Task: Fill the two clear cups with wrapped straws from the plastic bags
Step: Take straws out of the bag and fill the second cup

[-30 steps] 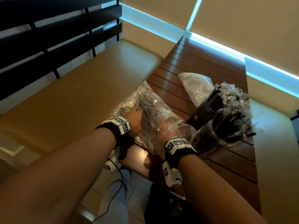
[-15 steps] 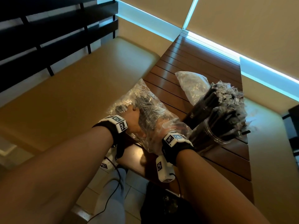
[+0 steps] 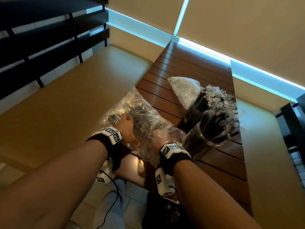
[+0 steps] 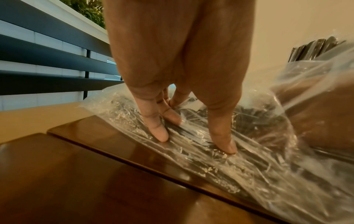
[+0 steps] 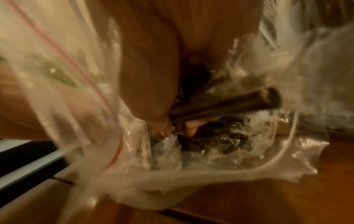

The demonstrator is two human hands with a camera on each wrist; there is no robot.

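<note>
Plastic bag (image 3: 145, 128) at bench (image 3: 189, 66) edge, seven o'clock of cups (image 3: 204, 138). Left hand (image 4: 172, 75) fingers straight, pressing bag; right hand (image 5: 153, 75) inside, clamped on straws (image 5: 226, 103). Risk: bag slides off, straws spill.

both forearms reach forward, left grip (image 4: 180, 91) pressing down with straight fingers (image 4: 157, 130), right grip (image 5: 164, 106) curled closed.
</note>
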